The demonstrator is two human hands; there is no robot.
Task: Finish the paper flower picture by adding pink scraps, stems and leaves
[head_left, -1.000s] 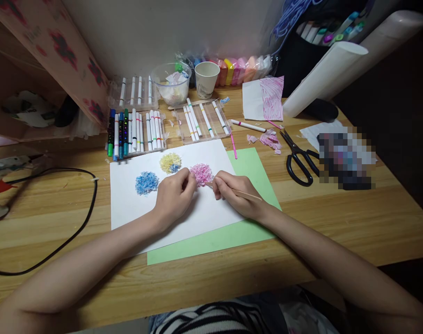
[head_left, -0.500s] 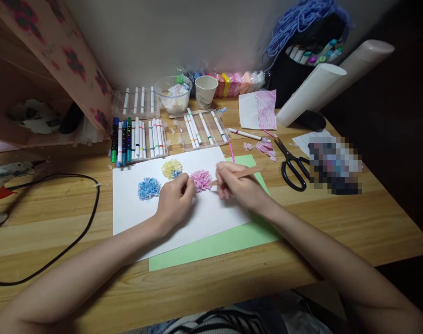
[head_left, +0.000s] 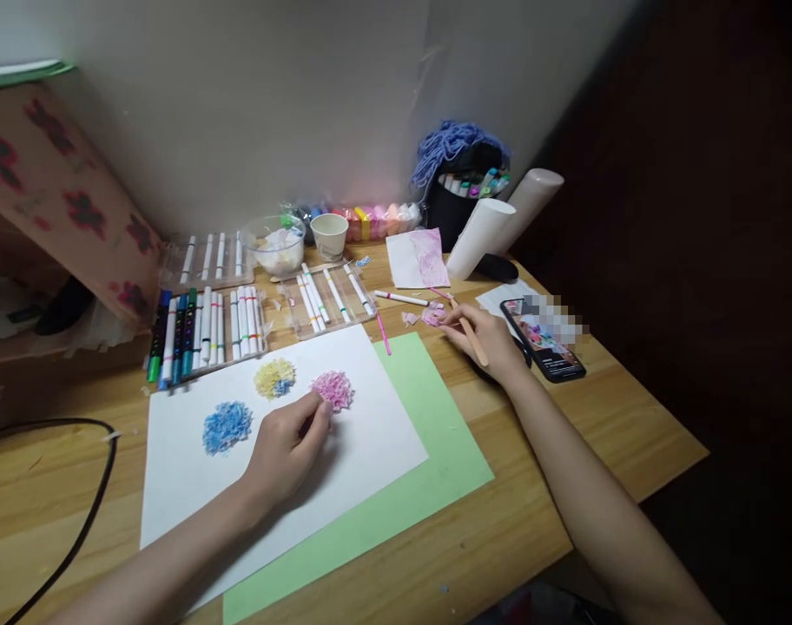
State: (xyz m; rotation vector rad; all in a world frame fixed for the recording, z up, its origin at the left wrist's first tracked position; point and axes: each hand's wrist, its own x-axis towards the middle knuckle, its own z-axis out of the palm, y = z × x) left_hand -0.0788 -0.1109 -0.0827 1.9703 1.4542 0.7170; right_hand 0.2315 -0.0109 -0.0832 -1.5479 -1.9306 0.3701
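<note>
My left hand is closed in a pinch at the lower left edge of a pink clump of paper shreds. Whatever its fingertips hold, if anything, is hidden. That clump sits on a white sheet, along with a blue clump and a yellow clump partly blue at its lower right. Beneath the white sheet lies a green sheet. Over to the right, my right hand grips a flat wooden stick, its fingertips at crumpled pink paper scraps.
Marker cases stand behind the sheets, near a plastic bowl and a paper cup. A half-coloured card lies before white rolls. A phone is right of my right hand, which covers most of the scissors.
My right hand has gone from beside the pink clump to the pink scraps on the right, carrying the wooden stick. My left hand remains by the clump. The camera view has swung rightward.
</note>
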